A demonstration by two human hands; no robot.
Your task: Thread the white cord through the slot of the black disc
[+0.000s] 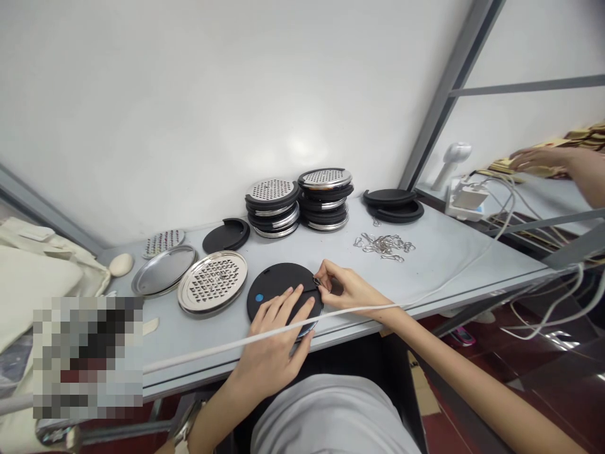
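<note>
A round black disc (283,275) with a blue dot lies on the table in front of me. Across its near part my left hand (278,337) rests with fingers spread flat and the thumb by the near edge. At the disc's right edge my right hand (343,287) pinches a small metal hook (317,281), mostly hidden by the fingertips. Beyond that hand lies a loose pile of wire hooks (385,244). To the left of the disc is a round metal grater plate (186,297) with raised teeth.
Two stacks of black-rimmed grater discs (271,205) stand by the wall, with black covers (397,211) at right. Plain metal lids (163,271) lie left. A white cable (439,280) crosses before my forearms. Another person's hand (543,157) is beyond the right frame.
</note>
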